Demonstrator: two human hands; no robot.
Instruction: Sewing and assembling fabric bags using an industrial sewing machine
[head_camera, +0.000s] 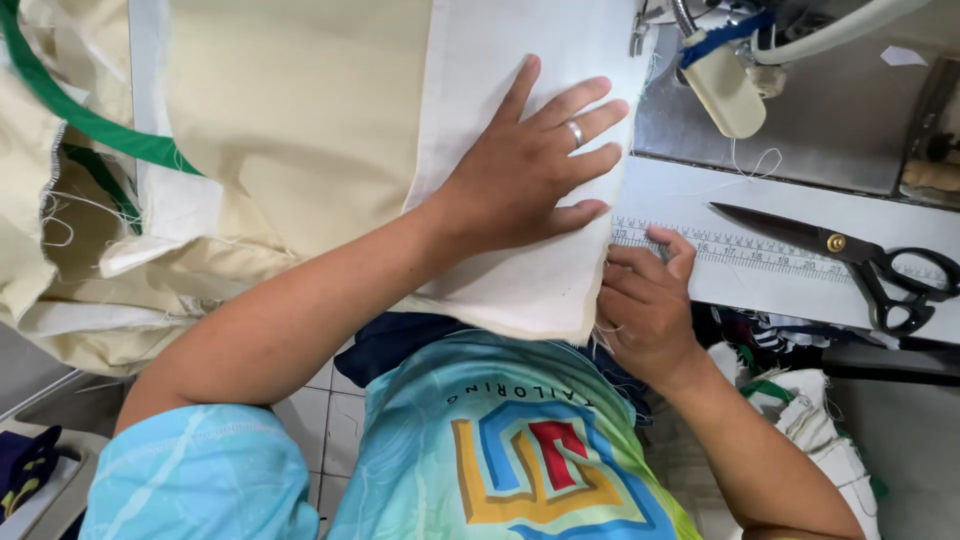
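Left hand (530, 165) flat on 1 cloth (520, 280); right hand (645, 300) pinches its edge.

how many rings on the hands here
1. A silver ring sits on a finger of the left hand, which lies flat on the white fabric. The right hand is curled at the fabric's edge, so its fingers partly hide.

This is a sewing workshop. A sewing machine (740, 60) stands on a white table (660, 190) (a ruler (740, 250) along its edge), with black scissors (850, 260) and piles of cream cloth (290, 110).
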